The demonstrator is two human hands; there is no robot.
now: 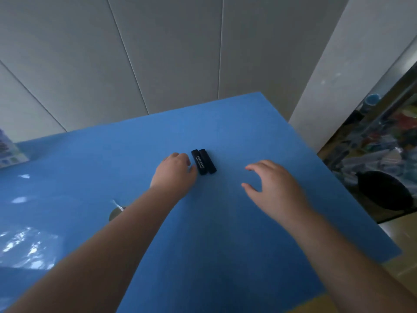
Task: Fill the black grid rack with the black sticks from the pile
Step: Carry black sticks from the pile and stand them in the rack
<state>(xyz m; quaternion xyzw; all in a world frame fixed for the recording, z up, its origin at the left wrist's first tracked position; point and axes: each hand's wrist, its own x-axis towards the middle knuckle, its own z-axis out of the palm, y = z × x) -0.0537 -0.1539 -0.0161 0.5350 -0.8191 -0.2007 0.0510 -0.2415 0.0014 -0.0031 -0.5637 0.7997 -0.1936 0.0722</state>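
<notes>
Black sticks (204, 161) are lying paired; left hand (174, 171) is touching them, fingers curled, right hand (270, 184) hovering spread, empty; next, pinching one.

Around my workspace
I see a blue mat (225, 222), grey wall panels (158, 53), clear plastic wrap (24, 247) at left, cluttered shelves (383, 141) at right.

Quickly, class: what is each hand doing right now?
Left hand: fingers curled, beside the two black sticks; whether it grips them cannot be told.
Right hand: open, holding nothing.
</notes>
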